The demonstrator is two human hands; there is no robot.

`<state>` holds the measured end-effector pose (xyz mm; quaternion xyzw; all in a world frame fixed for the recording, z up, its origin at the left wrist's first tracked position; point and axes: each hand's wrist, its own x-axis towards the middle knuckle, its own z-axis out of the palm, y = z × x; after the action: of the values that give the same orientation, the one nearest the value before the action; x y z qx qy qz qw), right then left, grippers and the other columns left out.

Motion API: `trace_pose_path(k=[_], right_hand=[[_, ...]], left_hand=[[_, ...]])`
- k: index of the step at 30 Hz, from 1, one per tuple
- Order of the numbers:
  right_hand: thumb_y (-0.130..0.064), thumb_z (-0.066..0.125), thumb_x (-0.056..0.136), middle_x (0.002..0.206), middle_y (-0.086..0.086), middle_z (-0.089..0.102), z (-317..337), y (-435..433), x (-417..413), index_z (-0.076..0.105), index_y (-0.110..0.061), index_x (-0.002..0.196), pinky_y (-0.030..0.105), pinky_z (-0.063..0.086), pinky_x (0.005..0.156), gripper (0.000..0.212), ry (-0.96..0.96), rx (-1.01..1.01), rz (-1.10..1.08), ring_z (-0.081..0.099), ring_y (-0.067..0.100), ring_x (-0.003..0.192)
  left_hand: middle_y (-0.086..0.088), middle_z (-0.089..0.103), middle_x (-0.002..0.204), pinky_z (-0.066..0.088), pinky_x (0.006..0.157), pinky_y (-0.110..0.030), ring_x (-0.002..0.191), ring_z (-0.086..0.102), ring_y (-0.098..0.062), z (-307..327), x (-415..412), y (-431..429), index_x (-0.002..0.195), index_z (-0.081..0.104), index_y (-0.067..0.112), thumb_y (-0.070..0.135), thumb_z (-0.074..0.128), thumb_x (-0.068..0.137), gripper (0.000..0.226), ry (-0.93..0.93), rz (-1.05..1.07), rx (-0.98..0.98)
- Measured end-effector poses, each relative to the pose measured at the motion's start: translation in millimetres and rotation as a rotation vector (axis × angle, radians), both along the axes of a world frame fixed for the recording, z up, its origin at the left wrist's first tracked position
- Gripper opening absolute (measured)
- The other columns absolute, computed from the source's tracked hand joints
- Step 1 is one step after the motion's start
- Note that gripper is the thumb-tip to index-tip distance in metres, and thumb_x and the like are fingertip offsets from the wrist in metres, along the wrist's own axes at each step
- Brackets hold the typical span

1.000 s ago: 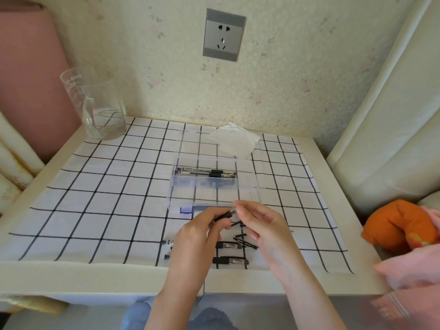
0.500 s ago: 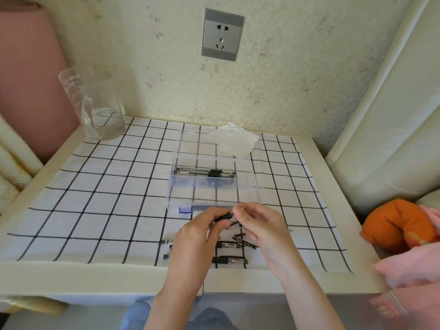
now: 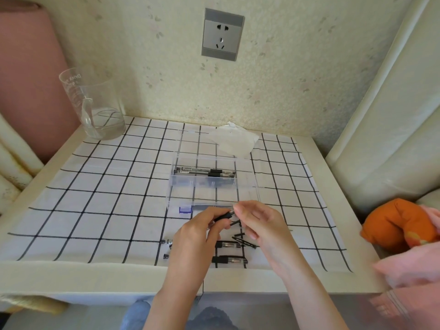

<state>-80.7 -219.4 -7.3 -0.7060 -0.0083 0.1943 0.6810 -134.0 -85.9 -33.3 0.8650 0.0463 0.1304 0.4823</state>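
My left hand (image 3: 198,236) grips the black barrel of a pen (image 3: 222,216) just above the table's front middle. My right hand (image 3: 260,223) pinches the pen's tip end with thumb and forefinger. Under and between the hands lie several loose pen parts (image 3: 244,242) and two more pens (image 3: 229,260) on the checked cloth. A clear plastic box (image 3: 212,186) with a blue latch stands open just behind the hands; two assembled pens (image 3: 204,172) lie along its far side.
A glass measuring jug (image 3: 91,103) with a little water stands at the back left corner. A crumpled white tissue (image 3: 232,140) lies behind the box. An orange cushion (image 3: 400,225) and pink cloth sit off the table's right edge. A wall socket (image 3: 222,34) is above.
Both hands stay together over the pen parts with only small finger movements on the pen. Nothing else on the table has moved.
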Motion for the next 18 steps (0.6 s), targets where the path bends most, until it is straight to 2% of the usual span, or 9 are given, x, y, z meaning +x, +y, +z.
trace_pose_path(k=[4,6,10,14,18], right_hand=[[-0.018,0.066,0.083,0.062,-0.013,0.063,-1.3,-0.6,1.0,0.07,-0.011,0.088,0.01,0.039,0.052,0.01,-0.046,0.004,0.009,0.052,-0.002,0.05],[-0.016,0.067,0.082,0.065,-0.011,0.062,-0.8,-1.8,2.1,0.071,-0.014,0.087,0.012,0.036,0.052,0.006,-0.066,0.041,-0.018,0.048,-0.001,0.05],[-0.02,0.069,0.078,0.069,-0.007,0.062,-0.4,-9.2,5.8,0.072,-0.015,0.087,0.022,0.031,0.055,0.012,-0.086,0.062,-0.086,0.039,0.007,0.053],[-0.018,0.069,0.08,0.07,-0.01,0.065,-3.8,-20.6,5.5,0.072,-0.015,0.089,0.021,0.035,0.057,0.011,-0.095,0.013,-0.127,0.047,0.003,0.056],[-0.028,0.07,0.076,0.071,-0.009,0.063,-5.7,-27.2,7.6,0.072,-0.015,0.091,0.022,0.035,0.056,0.02,-0.103,0.028,-0.189,0.042,0.014,0.063]], left_hand=[[0.029,0.062,0.073,0.045,0.069,-0.009,0.08,0.057,0.01,0.8,-0.1,-0.2,0.089,0.047,0.058,0.03,0.056,0.087,0.029,0.004,-0.003,0.0],[0.028,0.062,0.074,0.045,0.068,-0.009,0.079,0.057,0.009,0.7,0.3,-0.1,0.089,0.047,0.057,0.031,0.055,0.088,0.027,0.009,0.002,0.004],[0.026,0.063,0.076,0.047,0.068,-0.013,0.075,0.057,0.006,-1.1,0.2,1.0,0.095,0.052,0.05,0.03,0.055,0.088,0.02,0.018,0.021,-0.001],[0.024,0.065,0.085,0.047,0.072,-0.012,0.079,0.059,0.005,-1.6,-0.9,0.6,0.103,0.062,0.036,0.03,0.056,0.088,0.018,0.029,0.018,0.027],[0.023,0.065,0.086,0.048,0.073,-0.013,0.082,0.059,0.004,-2.6,-1.4,0.8,0.104,0.062,0.035,0.03,0.056,0.088,0.018,0.048,0.023,0.016]])
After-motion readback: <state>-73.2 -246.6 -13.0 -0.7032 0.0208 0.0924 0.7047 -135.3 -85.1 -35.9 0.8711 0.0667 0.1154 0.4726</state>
